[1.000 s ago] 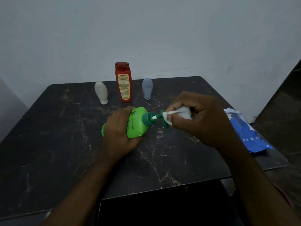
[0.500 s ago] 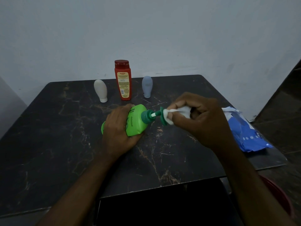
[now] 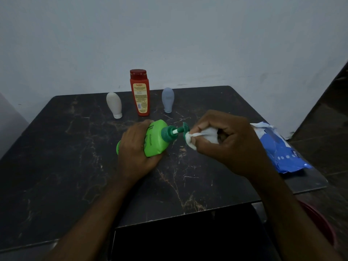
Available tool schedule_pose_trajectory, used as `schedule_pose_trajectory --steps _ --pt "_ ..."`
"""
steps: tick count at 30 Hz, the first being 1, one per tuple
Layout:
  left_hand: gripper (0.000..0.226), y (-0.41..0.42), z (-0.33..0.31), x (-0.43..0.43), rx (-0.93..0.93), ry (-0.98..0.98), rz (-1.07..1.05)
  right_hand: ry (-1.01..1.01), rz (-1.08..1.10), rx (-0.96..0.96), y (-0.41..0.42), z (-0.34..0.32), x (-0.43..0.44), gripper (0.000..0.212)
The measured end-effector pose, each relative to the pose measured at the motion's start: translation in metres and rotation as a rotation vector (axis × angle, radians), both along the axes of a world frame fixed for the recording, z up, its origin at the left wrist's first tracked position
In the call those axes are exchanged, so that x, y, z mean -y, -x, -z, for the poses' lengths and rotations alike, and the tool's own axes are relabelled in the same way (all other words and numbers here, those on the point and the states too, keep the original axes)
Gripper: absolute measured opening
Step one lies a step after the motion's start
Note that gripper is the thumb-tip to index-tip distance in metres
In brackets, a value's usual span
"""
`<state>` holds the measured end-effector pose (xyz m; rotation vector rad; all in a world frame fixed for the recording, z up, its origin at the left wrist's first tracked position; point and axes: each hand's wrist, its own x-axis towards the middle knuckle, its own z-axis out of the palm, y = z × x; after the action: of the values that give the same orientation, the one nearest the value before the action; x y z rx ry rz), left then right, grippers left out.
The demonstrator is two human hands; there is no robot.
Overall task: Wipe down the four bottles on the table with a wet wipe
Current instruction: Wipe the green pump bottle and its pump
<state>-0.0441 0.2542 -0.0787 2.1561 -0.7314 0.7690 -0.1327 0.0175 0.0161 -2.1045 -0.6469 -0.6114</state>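
Observation:
A green pump bottle (image 3: 155,140) lies tilted on its side over the dark marbled table (image 3: 75,166), pump pointing right. My left hand (image 3: 135,147) grips its body. My right hand (image 3: 224,142) holds a bunched white wet wipe (image 3: 199,136) and presses it against the dark green pump head (image 3: 185,129). Behind stand a red bottle (image 3: 139,93) upright, a white bottle (image 3: 114,104) on its cap to the left, and a grey-blue bottle (image 3: 167,99) on its cap to the right.
A blue wet-wipe pack (image 3: 278,149) lies at the table's right edge, partly behind my right wrist. A white wall rises just behind the table. A dark recess sits under the near edge, and a red round object (image 3: 320,225) shows at lower right.
The view has shifted slightly. My right hand with the wipe has slid a little along the pump head, and the pump tip now shows above the wipe. The left hand keeps its grip.

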Motion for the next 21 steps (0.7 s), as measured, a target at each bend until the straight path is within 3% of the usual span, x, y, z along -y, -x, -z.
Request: schedule_pose_trajectory --steps 4,7,12,15,21 --pt "0.057 0.003 -0.005 -0.001 -0.028 0.119 0.0 0.093 0.057 0.015 -0.003 0.003 0.004 0.014" --pt "0.047 0.003 -0.012 -0.001 -0.03 0.274 0.01 -0.018 0.099 -0.053 -0.007 0.017 0.008 0.01" --pt "0.045 -0.007 -0.012 -0.003 -0.394 0.852 0.053 -0.243 0.12 -0.235 -0.018 0.043 0.004 0.018" --pt "0.064 -0.025 -0.01 -0.011 -0.662 1.148 0.273 -0.315 0.142 -0.311 -0.024 0.056 -0.004 0.02" --pt "0.11 -0.032 -0.002 -0.015 -1.033 1.444 0.437 -0.533 0.146 -0.392 -0.033 0.084 -0.024 0.017"
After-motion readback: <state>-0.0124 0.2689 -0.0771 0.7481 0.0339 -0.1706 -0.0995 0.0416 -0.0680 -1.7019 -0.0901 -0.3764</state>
